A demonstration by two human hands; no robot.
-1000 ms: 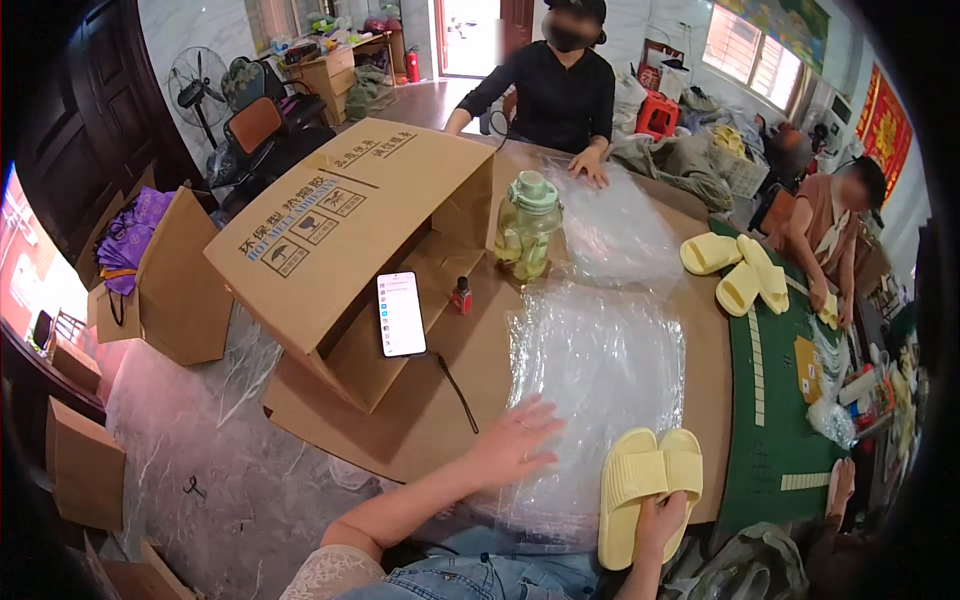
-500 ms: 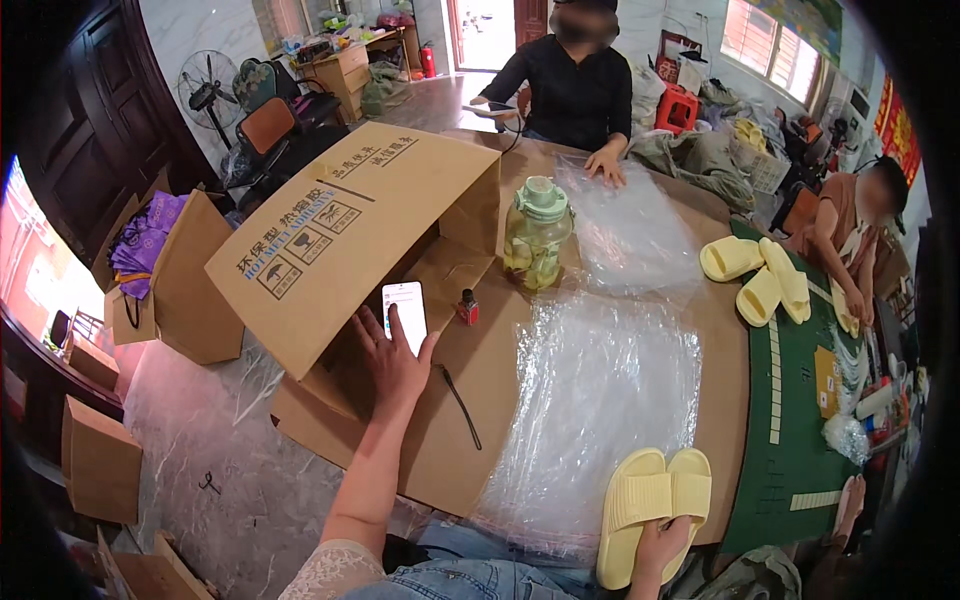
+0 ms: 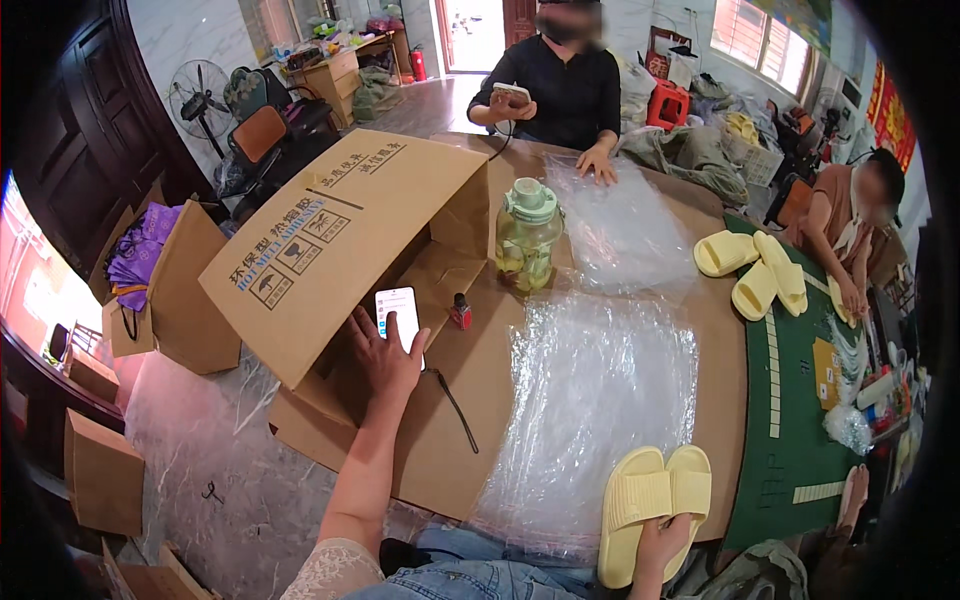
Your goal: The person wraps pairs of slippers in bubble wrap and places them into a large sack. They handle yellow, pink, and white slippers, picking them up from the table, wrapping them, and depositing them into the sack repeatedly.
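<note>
With its fingers spread, my left hand (image 3: 391, 357) rests over a white smartphone (image 3: 397, 299), one finger on the lit screen. The phone is by the mouth of a large cardboard box (image 3: 340, 215) lying on its side, and a dark strap (image 3: 455, 408) trails from near its lower end. My right hand (image 3: 660, 545) grips a pair of pale yellow slippers (image 3: 640, 492) by the straps, at the table's near edge. Beside the slippers lies a stack of clear plastic bags (image 3: 600, 395).
A small red bottle with a black cap (image 3: 461, 311) and a large green-lidded jar (image 3: 530, 235) stand by the box. Across the table, a person (image 3: 555, 85) rests a hand on more clear bags (image 3: 625, 225). Yellow slippers (image 3: 757, 270) lie at the right, near another person (image 3: 850, 220).
My left hand's finger has shifted slightly on the phone, and the screen shows a different picture. The person across has raised and tilted a phone. My right hand still grips the slippers.
</note>
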